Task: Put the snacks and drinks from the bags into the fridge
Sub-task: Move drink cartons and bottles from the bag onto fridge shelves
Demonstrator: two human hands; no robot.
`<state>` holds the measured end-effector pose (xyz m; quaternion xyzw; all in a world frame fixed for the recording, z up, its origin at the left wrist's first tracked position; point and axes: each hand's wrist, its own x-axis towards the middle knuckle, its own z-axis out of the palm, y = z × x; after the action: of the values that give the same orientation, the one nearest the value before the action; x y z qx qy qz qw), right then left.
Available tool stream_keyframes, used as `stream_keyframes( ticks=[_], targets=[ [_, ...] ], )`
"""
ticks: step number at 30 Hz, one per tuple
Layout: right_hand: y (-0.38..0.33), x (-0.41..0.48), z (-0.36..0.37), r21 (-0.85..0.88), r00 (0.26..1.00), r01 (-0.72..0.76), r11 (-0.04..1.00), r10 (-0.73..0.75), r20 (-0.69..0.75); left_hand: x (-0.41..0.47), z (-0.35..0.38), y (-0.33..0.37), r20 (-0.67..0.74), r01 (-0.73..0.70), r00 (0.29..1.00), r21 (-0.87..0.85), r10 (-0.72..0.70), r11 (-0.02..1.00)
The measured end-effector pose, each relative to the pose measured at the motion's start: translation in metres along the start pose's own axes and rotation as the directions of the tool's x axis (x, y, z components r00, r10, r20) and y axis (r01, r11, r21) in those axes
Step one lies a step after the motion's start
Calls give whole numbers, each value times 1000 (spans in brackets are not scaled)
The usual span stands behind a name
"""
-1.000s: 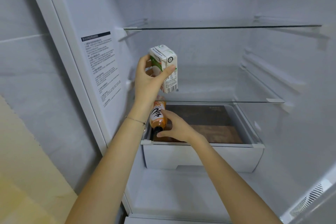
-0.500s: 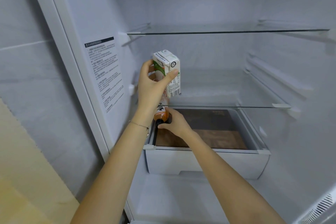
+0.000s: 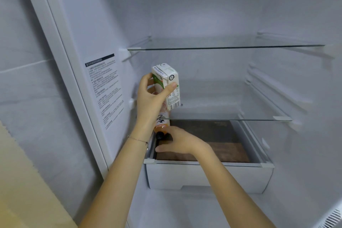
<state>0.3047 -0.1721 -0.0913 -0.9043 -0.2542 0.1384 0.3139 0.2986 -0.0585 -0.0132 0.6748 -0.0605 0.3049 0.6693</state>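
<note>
Two drinks are being put away in an open fridge (image 3: 203, 15), as seen over the person's outstretched arms.

Nearest, a white drawer (image 3: 203, 177) is pulled out at the bottom, and an orange bottle (image 3: 162, 123) is laid on its side in the left end, dark cap toward the viewer. The right hand (image 3: 180, 141) is rested against it: its fingers (image 3: 171, 130) are nearly straight at the bottle's neck and the thumb is spread clear, so the bottle is touched, not gripped. Just above, a white and green carton (image 3: 169, 85) is clasped by the left hand (image 3: 150, 102), fingers and thumb closed round its sides. It is held roughly upright in the air over the left front of the lower glass shelf (image 3: 231, 119). The bottle's placing is judged almost done. Next, the carton must be lowered flat onto the glass and released. An upper glass shelf (image 3: 222, 48) is seen beyond.
</note>
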Motion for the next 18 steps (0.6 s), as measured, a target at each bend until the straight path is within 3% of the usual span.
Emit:
stream_keyframes(
  ticks=[2,5,7,10,14,18],
  targets=[
    [-14,-29,-11,-58,992,8,998,0,128,-1,1,1,1,2,1000,-2,-2,1000],
    [-28,-68,-35,-83,992,43,996,-33,120,-3,1,3,17,20,1000,16,-20,1000],
    [-37,-90,-56,-39,996,94,995,-95,-1,-5,2,5,19,15,1000,44,-15,999],
    [-52,-111,-83,167,962,139,976,-93,-256,-12,7,9,35,-43,999,120,39,992],
    [-60,-93,-99,236,777,256,937,-55,-627,-21,17,13,67,-71,996,179,60,981],
    [-61,-69,-102,202,678,215,955,3,-735,-23,20,13,72,-63,996,194,50,979]
  ],
)
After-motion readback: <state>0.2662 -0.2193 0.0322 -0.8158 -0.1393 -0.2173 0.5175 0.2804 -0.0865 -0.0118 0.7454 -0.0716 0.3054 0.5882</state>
